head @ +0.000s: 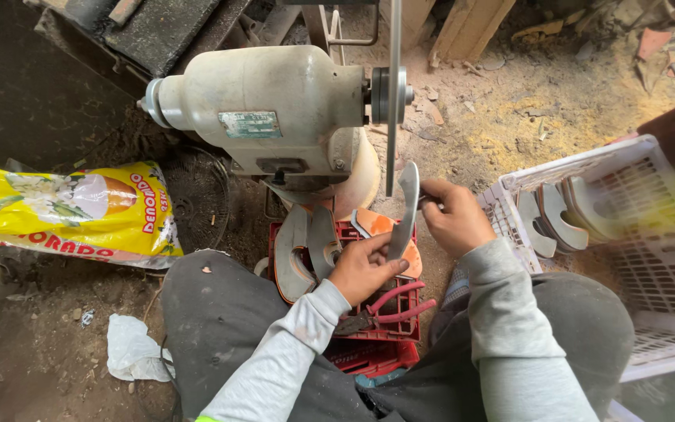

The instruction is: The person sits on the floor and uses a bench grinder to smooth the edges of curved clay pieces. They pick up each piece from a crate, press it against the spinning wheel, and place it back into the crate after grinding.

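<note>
I hold a curved grey metal blade edge-on between both hands. My left hand grips its near end, and my right hand grips its far end. The blade stands just to the right of a thin grinding disc mounted on a pale bench motor. Whether blade and disc touch is unclear. My knees in dark trousers flank the spot.
A red crate between my knees holds more curved blades and red-handled pliers. A white plastic basket at right holds several similar blades. A yellow printed sack lies at left on the dirt floor beside a crumpled white rag.
</note>
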